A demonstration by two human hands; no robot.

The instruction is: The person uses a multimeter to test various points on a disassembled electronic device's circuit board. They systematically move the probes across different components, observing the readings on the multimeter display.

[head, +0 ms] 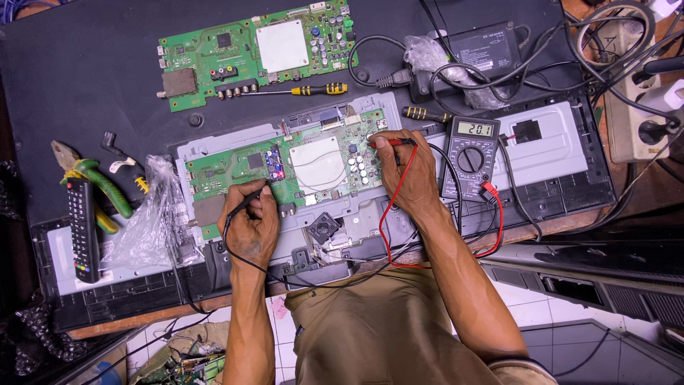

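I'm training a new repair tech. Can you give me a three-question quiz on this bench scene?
1. True or false: the right hand holds the red probe on the mounted board.
2. Which probe does the left hand hold? A) black B) yellow C) blue
3. What lies just below the spare board at the top?

Key:
1. True.
2. A, the black probe.
3. A yellow-and-black screwdriver. The multimeter lies right of the right hand.

an electronics repair workshop: circuit boards (256, 50), multimeter (470, 157), screwdrivers (313, 90) and pliers (92, 178) on the bench.
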